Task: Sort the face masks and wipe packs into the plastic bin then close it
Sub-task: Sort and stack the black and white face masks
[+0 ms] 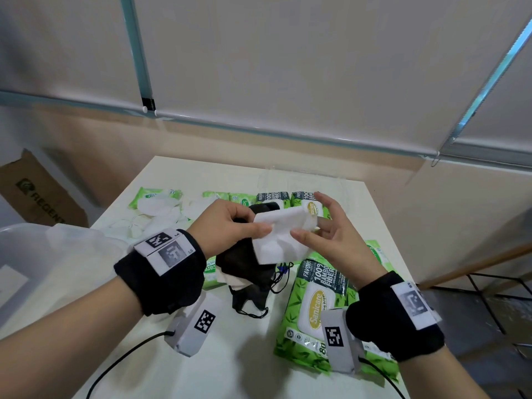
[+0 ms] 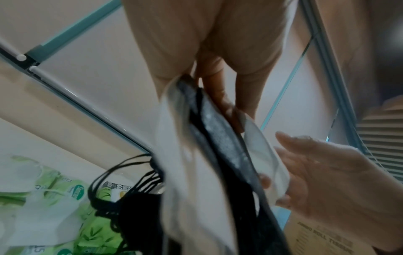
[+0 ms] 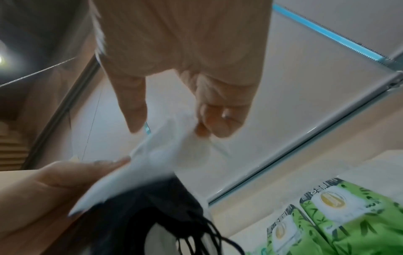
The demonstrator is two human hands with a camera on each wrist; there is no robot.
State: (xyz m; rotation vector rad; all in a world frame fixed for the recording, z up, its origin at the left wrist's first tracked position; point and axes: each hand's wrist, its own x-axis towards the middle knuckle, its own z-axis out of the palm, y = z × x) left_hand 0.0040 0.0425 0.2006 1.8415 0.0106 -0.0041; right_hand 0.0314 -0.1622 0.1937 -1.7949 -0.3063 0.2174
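Note:
My left hand grips a bunch of black and white face masks above the table, their black ear loops hanging down. A white face mask lies on top of the bunch. My right hand holds its right end, thumb in front and bent fingers behind. More white masks lie at the table's back left, and a black mask lies under my hands. Green wipe packs lie at the front right and along the back. The clear plastic bin stands at the far left.
A clear plastic piece lies at the back of the white table. A cardboard box stands on the floor at the left. The table's right edge drops off beside a black metal frame. Black cables run from the wrist cameras.

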